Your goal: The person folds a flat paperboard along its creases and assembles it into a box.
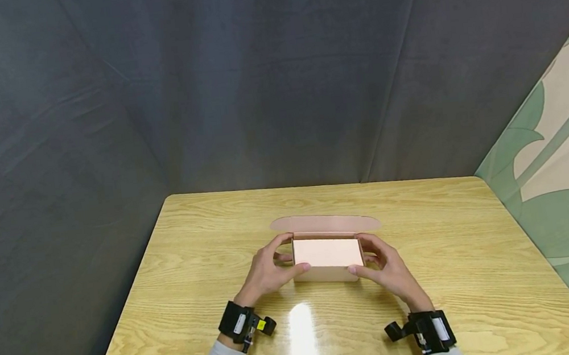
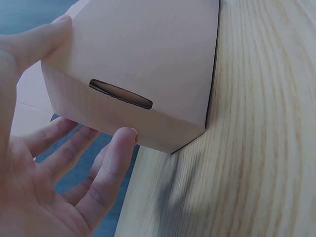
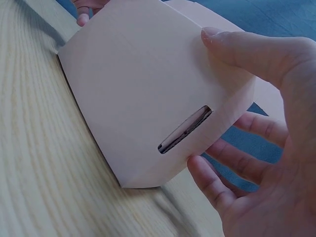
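A small pale-pink cardboard box sits on the wooden table, its long front wall facing me. A bright, flat pale panel fills most of its top, and a round-ended flap stretches out behind. My left hand holds the left end, thumb at the upper front edge and fingers along the side. At the opposite end my right hand grips in the same way. Each wrist view shows a narrow slot near the lower corner of the box.
The light wooden table extends around the box on all sides. A dark grey curtain hangs behind its far edge and along the left. To the right is a flower-patterned cloth. Black camera straps circle both wrists.
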Action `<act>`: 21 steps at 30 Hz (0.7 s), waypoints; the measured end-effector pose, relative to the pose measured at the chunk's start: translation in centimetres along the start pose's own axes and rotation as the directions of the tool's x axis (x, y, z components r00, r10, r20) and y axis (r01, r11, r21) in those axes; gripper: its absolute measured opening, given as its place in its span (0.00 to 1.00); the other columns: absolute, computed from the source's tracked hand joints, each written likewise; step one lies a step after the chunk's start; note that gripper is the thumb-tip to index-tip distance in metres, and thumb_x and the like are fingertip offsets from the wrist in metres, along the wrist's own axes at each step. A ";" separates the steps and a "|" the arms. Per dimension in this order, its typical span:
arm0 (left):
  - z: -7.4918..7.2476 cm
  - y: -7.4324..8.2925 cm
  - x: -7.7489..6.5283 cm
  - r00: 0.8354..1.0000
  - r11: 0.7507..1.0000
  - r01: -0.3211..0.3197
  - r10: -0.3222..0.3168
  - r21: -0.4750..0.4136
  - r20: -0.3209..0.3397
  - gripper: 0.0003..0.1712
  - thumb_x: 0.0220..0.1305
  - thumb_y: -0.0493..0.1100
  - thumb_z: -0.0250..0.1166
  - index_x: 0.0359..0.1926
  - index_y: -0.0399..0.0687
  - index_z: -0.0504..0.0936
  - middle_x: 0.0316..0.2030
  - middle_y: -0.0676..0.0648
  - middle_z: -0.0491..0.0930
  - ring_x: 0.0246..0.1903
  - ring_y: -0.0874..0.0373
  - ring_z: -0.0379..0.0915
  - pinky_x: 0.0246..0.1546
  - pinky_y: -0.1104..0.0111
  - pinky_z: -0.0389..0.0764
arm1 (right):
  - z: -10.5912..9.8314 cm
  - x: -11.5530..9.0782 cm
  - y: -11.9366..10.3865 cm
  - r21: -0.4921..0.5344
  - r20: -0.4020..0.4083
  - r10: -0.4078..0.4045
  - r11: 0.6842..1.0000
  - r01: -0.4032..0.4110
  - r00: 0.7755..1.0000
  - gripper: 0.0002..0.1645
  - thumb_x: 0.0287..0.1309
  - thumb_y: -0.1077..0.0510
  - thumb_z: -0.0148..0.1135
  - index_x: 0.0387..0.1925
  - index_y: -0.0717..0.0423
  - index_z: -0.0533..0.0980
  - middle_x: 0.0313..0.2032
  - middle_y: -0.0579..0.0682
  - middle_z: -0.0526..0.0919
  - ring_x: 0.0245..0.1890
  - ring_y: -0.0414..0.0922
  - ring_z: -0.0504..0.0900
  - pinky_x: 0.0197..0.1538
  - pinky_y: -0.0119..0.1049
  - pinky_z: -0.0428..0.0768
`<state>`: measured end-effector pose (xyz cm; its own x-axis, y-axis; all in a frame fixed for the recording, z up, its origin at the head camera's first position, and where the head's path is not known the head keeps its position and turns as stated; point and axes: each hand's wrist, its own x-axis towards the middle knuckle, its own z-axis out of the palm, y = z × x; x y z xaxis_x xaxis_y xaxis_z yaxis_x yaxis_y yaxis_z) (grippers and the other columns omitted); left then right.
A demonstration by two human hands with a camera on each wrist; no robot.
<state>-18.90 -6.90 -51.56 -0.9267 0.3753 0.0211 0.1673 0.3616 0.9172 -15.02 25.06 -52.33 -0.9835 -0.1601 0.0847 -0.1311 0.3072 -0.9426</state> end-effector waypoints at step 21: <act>0.6 -0.3 -0.4 0.999 1.000 0.009 -0.009 -0.019 -0.037 0.44 0.61 0.63 0.78 0.76 0.62 0.72 0.74 0.44 0.73 0.58 0.44 0.86 0.52 0.55 0.90 | 0.2 -0.3 0.2 0.013 -0.015 -0.033 0.999 0.033 0.999 0.40 0.62 0.61 0.78 0.72 0.53 0.72 0.65 0.60 0.79 0.61 0.37 0.78 0.62 0.26 0.81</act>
<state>-18.37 -6.65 -52.06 -0.9399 0.3403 0.0271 0.1529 0.3489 0.9246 -14.78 25.01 -52.60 -0.9804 -0.1562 0.1202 -0.1618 0.2897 -0.9433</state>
